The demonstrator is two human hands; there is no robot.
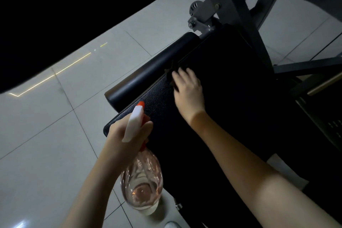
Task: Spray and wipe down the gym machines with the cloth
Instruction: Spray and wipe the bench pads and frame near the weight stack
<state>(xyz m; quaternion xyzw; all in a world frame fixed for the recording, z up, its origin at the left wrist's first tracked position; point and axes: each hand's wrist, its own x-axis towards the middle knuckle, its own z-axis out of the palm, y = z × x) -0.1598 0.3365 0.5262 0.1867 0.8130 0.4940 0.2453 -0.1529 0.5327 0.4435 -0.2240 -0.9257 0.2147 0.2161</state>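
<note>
From the head view, the left grip (125, 135) is clenched round the spray bottle (142, 181) at the bench (162, 102) corner. The right grip (188, 90) lies flat, pressing the dark cloth (172, 74) on the pad. Wiping looks under way; the grey frame (231, 5) probably remains.

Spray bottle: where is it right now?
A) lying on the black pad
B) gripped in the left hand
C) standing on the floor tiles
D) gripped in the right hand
B: the left hand grips the spray bottle at its white trigger head, while the right hand presses a dark cloth on the black pad.
</note>
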